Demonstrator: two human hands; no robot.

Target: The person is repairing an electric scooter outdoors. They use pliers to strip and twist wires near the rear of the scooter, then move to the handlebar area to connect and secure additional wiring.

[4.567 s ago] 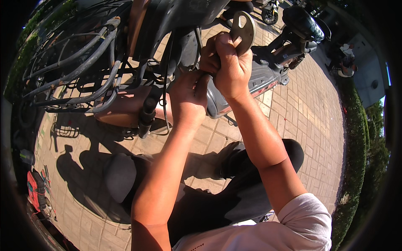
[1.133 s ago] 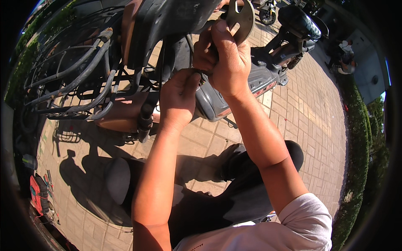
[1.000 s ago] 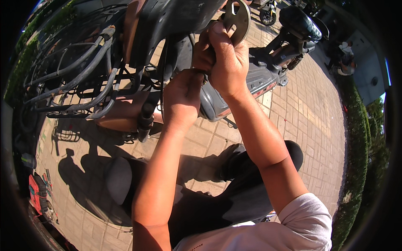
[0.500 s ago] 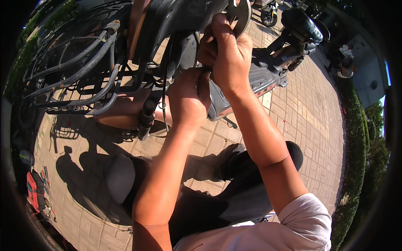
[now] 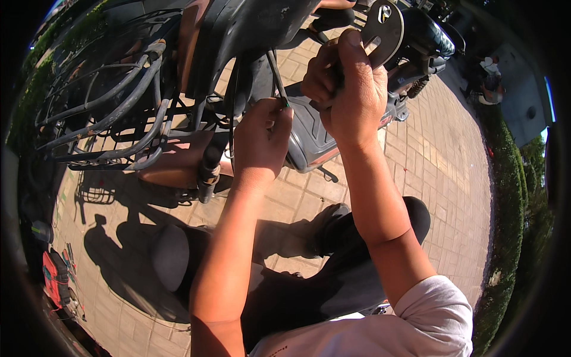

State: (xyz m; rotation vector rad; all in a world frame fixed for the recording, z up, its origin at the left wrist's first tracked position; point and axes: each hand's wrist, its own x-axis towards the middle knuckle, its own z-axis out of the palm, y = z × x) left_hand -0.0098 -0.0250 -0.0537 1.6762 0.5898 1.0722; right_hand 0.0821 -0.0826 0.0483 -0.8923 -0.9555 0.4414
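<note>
My left hand [image 5: 262,140] is closed, its thumb and forefinger pinching the end of a thin black cable [image 5: 276,72] that hangs from the scooter's dark front panel [image 5: 253,30]. A tiny green spot shows at the pinch. Up and to the right, my right hand [image 5: 351,89] is closed around a flat, rounded dark piece [image 5: 385,33] with a bright hole near its top. Its lower part is hidden in my fist, so its kind cannot be made out. The hands are apart, above the scooter's grey footboard [image 5: 309,134].
Black metal racks [image 5: 128,107] crowd the left. A red tool case [image 5: 55,276] with loose tools lies on the paving [image 5: 440,172] at lower left. Another scooter's black seat [image 5: 425,35] is behind my right hand. A person [image 5: 489,77] sits far right, near a hedge [image 5: 511,208].
My right hand has moved right and away from my left, taking the rounded piece along. The cable end at my left fingers now shows. Someone's dark-clothed leg has appeared at the top.
</note>
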